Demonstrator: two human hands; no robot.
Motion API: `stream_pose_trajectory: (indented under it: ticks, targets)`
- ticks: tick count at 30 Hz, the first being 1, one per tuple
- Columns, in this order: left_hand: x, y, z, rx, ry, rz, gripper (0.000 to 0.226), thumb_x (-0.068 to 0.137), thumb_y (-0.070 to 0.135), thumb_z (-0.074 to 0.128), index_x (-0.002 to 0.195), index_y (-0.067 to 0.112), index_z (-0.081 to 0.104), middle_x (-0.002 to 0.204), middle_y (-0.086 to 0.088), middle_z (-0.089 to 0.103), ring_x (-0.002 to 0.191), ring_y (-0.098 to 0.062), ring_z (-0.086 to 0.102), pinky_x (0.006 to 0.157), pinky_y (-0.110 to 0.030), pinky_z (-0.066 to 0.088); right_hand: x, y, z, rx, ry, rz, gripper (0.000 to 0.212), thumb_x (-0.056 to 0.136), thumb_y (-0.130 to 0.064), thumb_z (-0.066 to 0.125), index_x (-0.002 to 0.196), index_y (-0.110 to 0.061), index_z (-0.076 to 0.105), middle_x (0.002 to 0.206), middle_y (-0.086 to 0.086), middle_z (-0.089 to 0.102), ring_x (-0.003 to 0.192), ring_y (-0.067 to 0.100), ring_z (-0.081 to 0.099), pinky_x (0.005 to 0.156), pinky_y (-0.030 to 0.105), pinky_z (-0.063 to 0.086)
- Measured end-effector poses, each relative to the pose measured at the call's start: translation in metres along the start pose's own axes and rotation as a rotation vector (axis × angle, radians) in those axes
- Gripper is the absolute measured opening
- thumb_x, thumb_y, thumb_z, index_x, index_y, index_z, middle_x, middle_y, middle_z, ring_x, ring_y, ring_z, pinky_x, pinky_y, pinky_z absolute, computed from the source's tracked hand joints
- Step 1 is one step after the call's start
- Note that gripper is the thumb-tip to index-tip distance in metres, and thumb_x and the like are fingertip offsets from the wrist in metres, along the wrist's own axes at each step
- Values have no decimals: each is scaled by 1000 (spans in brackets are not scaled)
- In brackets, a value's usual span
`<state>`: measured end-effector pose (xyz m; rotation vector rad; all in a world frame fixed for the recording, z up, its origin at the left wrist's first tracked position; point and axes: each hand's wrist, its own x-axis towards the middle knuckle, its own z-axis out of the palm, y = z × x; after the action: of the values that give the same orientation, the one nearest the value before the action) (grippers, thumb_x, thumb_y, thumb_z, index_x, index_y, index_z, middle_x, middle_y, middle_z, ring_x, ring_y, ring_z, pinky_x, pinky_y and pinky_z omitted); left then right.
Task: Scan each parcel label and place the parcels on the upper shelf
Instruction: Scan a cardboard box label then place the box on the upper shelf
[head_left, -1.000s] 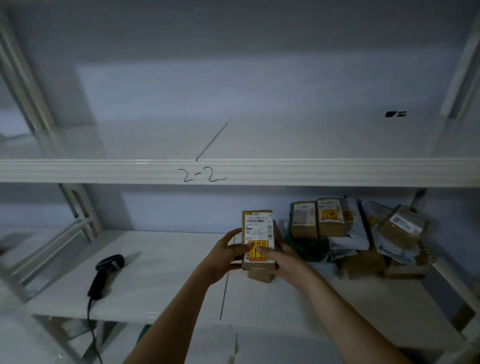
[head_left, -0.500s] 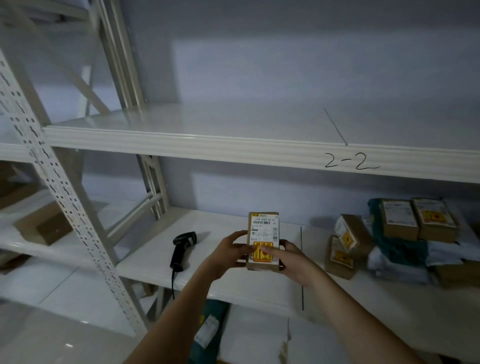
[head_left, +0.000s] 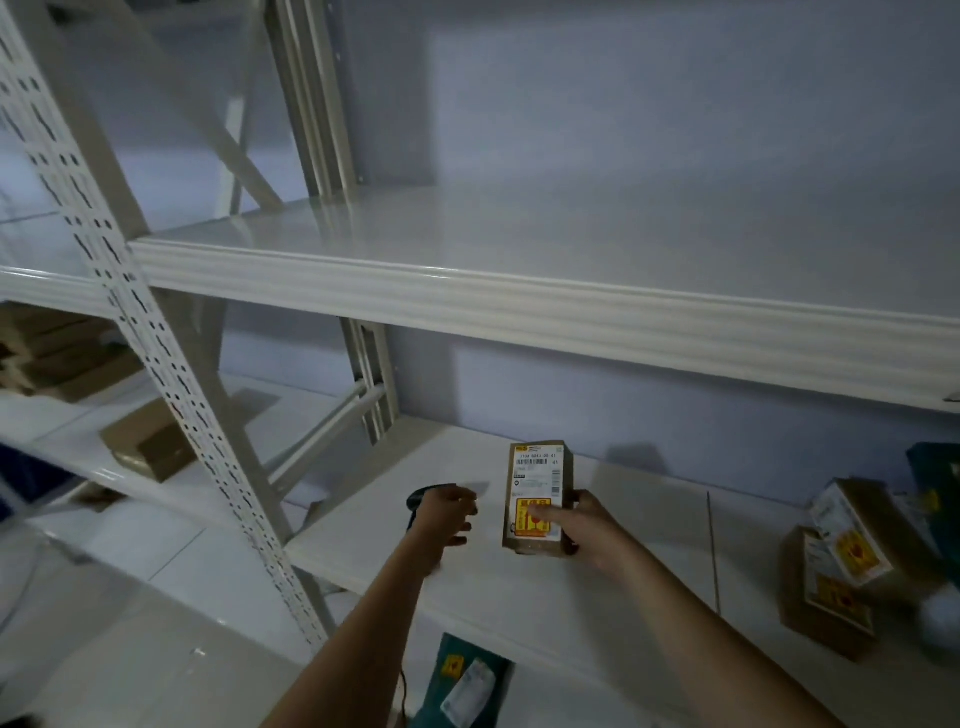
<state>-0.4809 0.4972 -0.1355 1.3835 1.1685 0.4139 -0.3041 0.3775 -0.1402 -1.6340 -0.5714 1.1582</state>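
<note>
My right hand (head_left: 589, 527) grips a small brown parcel (head_left: 537, 496) upright above the lower shelf (head_left: 597, 613), its white label and yellow sticker facing me. My left hand (head_left: 447, 517) is off the parcel, fingers loosely spread, hovering over the black barcode scanner (head_left: 418, 500), which lies on the lower shelf and is mostly hidden behind the hand. The upper shelf (head_left: 519, 301) runs across the view above, bare where I can see it.
More brown parcels (head_left: 841, 566) with yellow stickers lie at the right of the lower shelf. A perforated rack upright (head_left: 156, 364) stands at the left. Boxes (head_left: 148, 441) sit on the neighbouring rack. A green package (head_left: 467, 680) lies below the shelf.
My left hand has let go of the parcel and moved left over the scanner. My right hand alone now holds the parcel. The view has swung left.
</note>
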Motion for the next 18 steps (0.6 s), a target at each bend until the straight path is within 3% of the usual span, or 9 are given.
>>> stream_pose_trajectory:
  ticks: [3,7,11,16,18]
  targets:
    - [30,-5,-18,102,159,-58,27,83,19,64,107,8,69,84,-13,65,69,-28,61,60,-27,47,35,5,11,-11,-4,36,27,81,-13,82,106,-14,71,100,6,78,95,23,75,93,43,58]
    - [69,-17,-39,339,282,-145,33,84,24,65,113,7,62,113,-16,65,102,-34,62,84,-35,50,74,17,19,-32,3,107,41,78,-15,84,117,-11,72,102,7,78,91,22,76,91,45,59]
    - [101,-41,-50,334,211,-333,76,79,35,73,137,2,36,129,-22,50,115,-38,54,95,-44,50,90,22,27,-20,37,139,39,80,-15,82,118,-10,71,103,8,78,90,21,76,88,39,60]
    - [112,-43,-51,472,59,-358,59,90,24,65,137,-4,43,135,-20,52,123,-31,53,103,-32,45,101,19,39,-23,71,137,40,81,-18,82,118,-9,70,102,7,78,92,21,76,93,40,58]
    - [116,-48,-52,464,13,-347,56,92,22,63,136,-5,43,136,-22,51,124,-33,52,103,-35,45,99,19,45,0,98,135,39,82,-16,81,118,-7,70,104,8,78,93,20,76,94,40,58]
